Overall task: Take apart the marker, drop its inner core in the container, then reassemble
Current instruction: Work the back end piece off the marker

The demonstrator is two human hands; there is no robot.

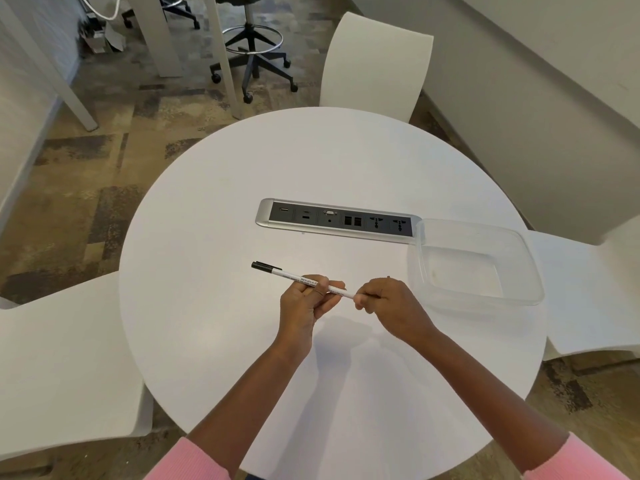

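Observation:
A thin white marker (291, 274) with a black cap at its left end is held level above the round white table (214, 209). My left hand (304, 299) grips its middle. My right hand (384, 299) is closed over its right end, which is hidden inside the fingers. A clear plastic container (519, 237) stands on the table just right of my right hand, and nothing shows inside it.
A silver and black socket strip (334, 220) is set into the table beyond the hands. White chairs stand at the far side (374, 60), the left (59, 358) and the right (588, 289). An office stool (254, 46) stands on the floor behind.

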